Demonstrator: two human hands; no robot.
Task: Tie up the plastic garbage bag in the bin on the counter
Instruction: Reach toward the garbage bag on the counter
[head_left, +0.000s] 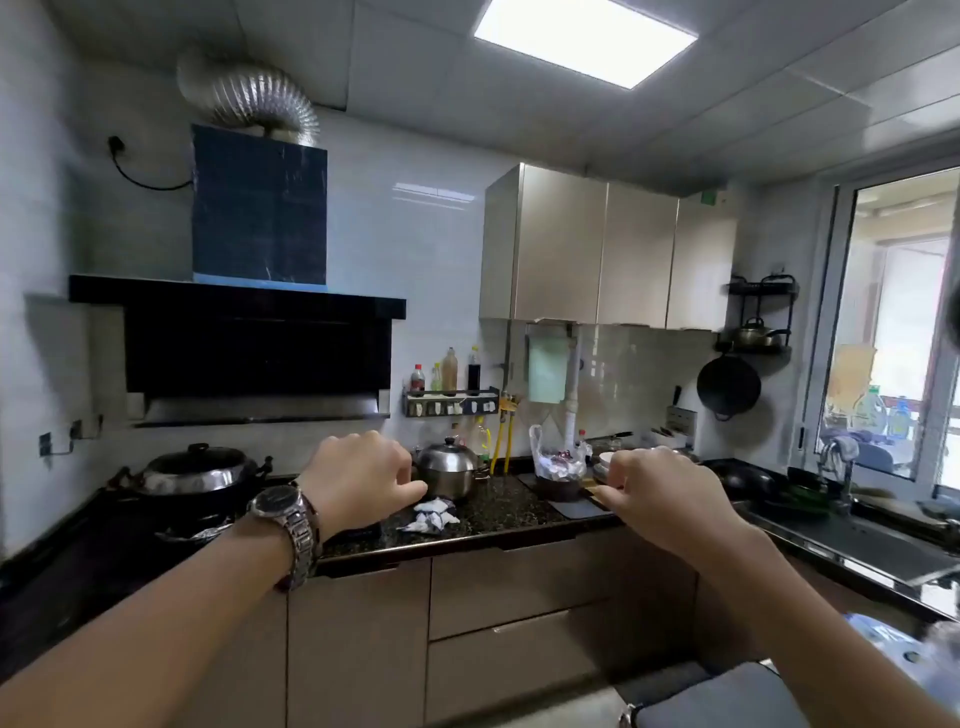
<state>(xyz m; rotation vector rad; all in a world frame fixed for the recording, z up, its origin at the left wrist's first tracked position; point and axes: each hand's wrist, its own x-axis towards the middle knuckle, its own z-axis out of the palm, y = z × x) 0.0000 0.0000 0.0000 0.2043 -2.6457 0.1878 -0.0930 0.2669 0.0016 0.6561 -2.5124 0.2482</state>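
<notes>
Head view: both arms stretched out toward the speckled dark counter, hands in the air above its front edge, not touching anything. Left hand has fingers loosely curled, index sticking out a bit, nothing in it; steel wristwatch on that wrist. Right hand also loosely curled, fingertips pointing left, nothing held.

Landmark = small dark bin on the counter, between the two hands and farther back. The clear plastic garbage bag sits in it, stuffed with rubbish, mouth open, one handle loop standing up on its left side. Untied.

Left of the bin: steel lidded pot, with a crumpled white wrapper in front of it near the left fingertips. Further left of the bin: lidded wok on the stove under the black range hood. Behind the bin on the wall: spice rack with bottles. Right of the bin: sink and window.
</notes>
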